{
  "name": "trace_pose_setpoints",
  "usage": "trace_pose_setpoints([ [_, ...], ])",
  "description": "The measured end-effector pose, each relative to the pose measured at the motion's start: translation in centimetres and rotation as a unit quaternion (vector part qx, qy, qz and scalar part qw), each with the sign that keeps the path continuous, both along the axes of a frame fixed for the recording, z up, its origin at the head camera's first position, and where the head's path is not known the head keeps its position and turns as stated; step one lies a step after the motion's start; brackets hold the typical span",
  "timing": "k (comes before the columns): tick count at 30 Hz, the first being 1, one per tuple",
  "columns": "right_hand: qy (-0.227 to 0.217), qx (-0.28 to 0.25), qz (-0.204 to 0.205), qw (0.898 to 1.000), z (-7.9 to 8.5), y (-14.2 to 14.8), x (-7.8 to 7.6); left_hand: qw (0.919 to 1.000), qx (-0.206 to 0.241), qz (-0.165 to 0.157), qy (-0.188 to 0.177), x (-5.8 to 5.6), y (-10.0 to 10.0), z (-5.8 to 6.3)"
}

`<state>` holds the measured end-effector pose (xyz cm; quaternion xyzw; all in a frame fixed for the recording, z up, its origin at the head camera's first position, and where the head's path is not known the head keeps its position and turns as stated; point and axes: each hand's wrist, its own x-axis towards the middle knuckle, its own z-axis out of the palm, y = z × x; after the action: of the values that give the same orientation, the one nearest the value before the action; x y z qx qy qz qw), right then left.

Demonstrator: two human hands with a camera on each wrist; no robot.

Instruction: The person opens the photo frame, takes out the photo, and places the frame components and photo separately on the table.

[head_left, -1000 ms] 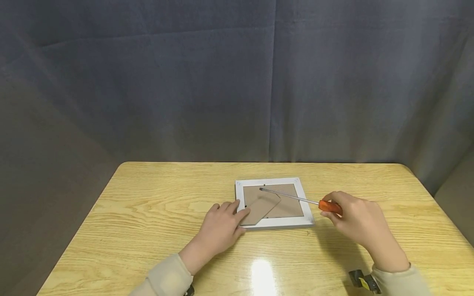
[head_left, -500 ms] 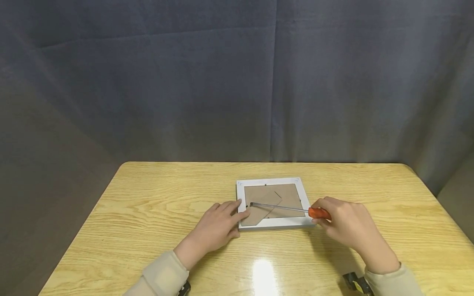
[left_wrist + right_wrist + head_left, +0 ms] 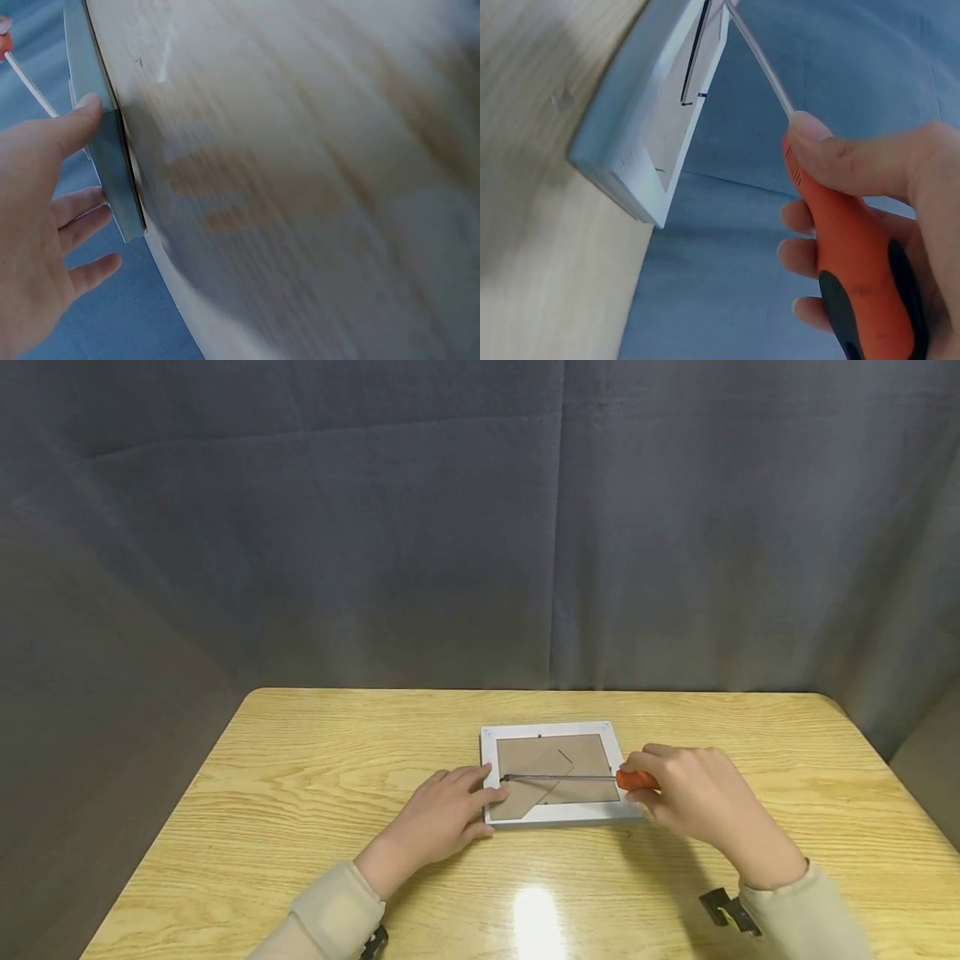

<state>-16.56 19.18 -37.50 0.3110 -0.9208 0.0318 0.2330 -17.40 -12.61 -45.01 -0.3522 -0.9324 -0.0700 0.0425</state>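
Observation:
A white picture frame [image 3: 581, 812] lies face down on the table, its brown backing board [image 3: 588, 758] up, with a fold-out stand [image 3: 528, 797] set diagonally. Small dark tabs sit along the opening's inner edges. My left hand [image 3: 442, 818] rests at the frame's left side, fingers nearly straight; in the left wrist view the thumb of that hand [image 3: 34, 225] touches the frame's edge. My right hand [image 3: 708, 797] grips a flathead screwdriver by its orange handle [image 3: 855, 270], thumb along the neck. The screwdriver's tip [image 3: 506, 777] is at the left tab, close to my left fingers.
The frame sits on a light wood-grain table [image 3: 337, 760], with a bright reflection near its front. Dark grey curtains [image 3: 420, 552] hang behind and beside it. Black devices are on both wrists, such as the right wrist device [image 3: 729, 912].
The screwdriver has moved left and down from above the backing board to the left tab. My right hand has shifted left with it. The left hand stays at the frame's left side.

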Motion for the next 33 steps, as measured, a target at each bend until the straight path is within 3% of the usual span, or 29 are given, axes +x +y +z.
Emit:
trace_pose_setpoints([
  [9, -0.012, 0.043, 0.055, 0.998, 2.1, -0.6, -1.2, 0.9998, 0.007, 0.007, -0.020, 0.1, 0.1, 0.2],
  [16, -0.020, 0.070, 0.081, 0.994, 3.1, -1.1, -2.4, 0.9999, 0.008, 0.004, -0.014, 0.0, 0.0, 0.2],
  [29, -0.085, 0.066, 0.074, 0.991, 3.3, -0.6, -5.1, 0.9998, 0.020, -0.003, -0.006, 0.0, 0.0, -0.1],
  [33, -0.090, 0.083, 0.075, 0.990, 4.1, -1.1, -5.6, 0.9996, 0.027, -0.003, -0.009, 0.0, 0.1, -0.1],
])
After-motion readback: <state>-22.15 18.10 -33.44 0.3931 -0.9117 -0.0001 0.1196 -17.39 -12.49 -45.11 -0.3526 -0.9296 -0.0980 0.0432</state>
